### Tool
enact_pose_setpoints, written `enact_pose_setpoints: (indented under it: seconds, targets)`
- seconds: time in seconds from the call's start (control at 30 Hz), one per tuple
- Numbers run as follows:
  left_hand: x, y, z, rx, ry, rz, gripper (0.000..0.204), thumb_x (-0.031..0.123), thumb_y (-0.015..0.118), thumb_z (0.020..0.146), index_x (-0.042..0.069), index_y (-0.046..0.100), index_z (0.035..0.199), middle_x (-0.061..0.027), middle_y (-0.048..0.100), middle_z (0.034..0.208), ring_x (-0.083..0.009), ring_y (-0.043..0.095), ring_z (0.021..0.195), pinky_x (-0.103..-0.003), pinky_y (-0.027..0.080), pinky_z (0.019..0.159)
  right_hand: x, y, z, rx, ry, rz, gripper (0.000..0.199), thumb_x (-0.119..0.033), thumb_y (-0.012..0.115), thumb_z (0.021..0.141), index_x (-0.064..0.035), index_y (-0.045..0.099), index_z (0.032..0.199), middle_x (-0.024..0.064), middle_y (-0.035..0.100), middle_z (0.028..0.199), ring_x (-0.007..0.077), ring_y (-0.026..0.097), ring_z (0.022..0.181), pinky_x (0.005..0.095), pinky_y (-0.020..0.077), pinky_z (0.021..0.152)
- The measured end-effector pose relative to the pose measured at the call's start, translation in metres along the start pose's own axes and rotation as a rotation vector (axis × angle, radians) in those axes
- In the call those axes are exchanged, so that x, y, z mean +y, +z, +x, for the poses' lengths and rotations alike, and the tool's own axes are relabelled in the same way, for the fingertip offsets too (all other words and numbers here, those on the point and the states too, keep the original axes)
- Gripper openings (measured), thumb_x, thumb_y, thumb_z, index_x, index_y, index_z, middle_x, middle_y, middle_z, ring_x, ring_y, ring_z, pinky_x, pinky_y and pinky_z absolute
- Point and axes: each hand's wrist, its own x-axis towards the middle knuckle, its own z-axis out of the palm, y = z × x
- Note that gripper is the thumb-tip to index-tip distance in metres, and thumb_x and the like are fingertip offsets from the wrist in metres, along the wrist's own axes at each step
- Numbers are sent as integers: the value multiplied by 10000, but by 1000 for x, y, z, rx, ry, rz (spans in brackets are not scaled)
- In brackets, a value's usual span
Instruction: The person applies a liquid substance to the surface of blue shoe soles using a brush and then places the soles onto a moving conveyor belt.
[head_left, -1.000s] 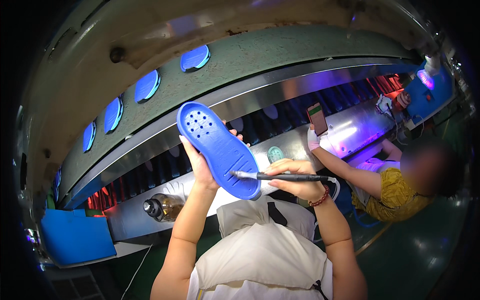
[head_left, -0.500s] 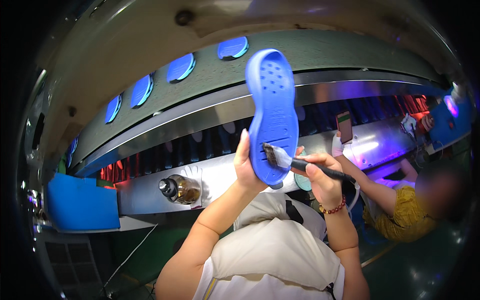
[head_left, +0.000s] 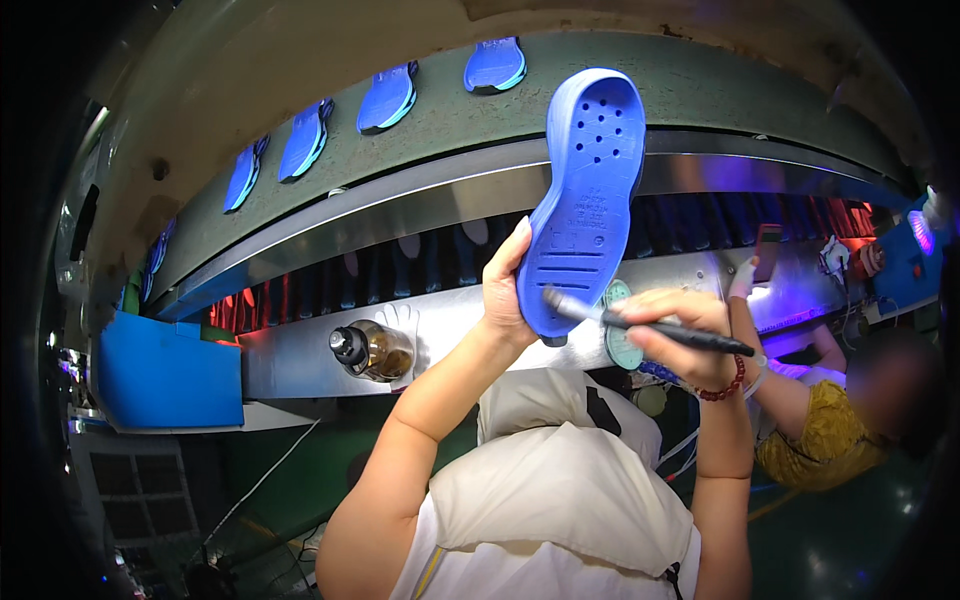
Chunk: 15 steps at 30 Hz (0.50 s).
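Note:
My left hand (head_left: 506, 292) grips the lower left edge of a blue shoe sole (head_left: 582, 225), held up and slightly tilted. Its inner face shows, with small holes near the upper end and grooves near the lower end. In my right hand (head_left: 685, 320) is a brush (head_left: 572, 306) with a black handle and a pale tube at its back end. The brush tip, blurred, is over the grooved lower part of the sole; whether it touches cannot be made out. A round green dish (head_left: 624, 350) sits partly behind my right hand.
Beyond a metal rail (head_left: 440, 205), several blue soles (head_left: 388, 97) lie on a green conveyor belt (head_left: 440, 120). A brown bottle (head_left: 385, 352) with a black top stands at left beside a blue panel (head_left: 175, 370). At right, a person in a yellow top (head_left: 820, 425) holds a reddish phone-like object (head_left: 767, 252).
The sole has moved right and slightly up with my left hand. My right hand has moved right, and the brush has tilted flatter, its tip still at the sole's lower part.

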Motion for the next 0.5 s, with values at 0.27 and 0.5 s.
enact_pose_setpoints:
  seconds: [0.27, 0.5]
  targets:
    - [16, 2, 6, 3, -257, -75, 457, 363, 391, 887, 6, 490, 1156, -181, 549, 1114, -293, 568, 982, -469, 444, 863, -15, 16, 1, -168, -198, -160, 161, -22, 684, 660, -18, 633, 812, 100, 651, 804, 211, 638, 765, 299, 495, 694]
    - [16, 7, 3, 58, -604, 182, 408, 248, 502, 853, -47, 492, 1135, -181, 563, 1080, -261, 583, 953, -376, 452, 873, 1, -16, -8, -289, -72, -112, 210, -4, 701, 666, -14, 634, 864, 122, 652, 883, 230, 636, 841, 315, 502, 736]
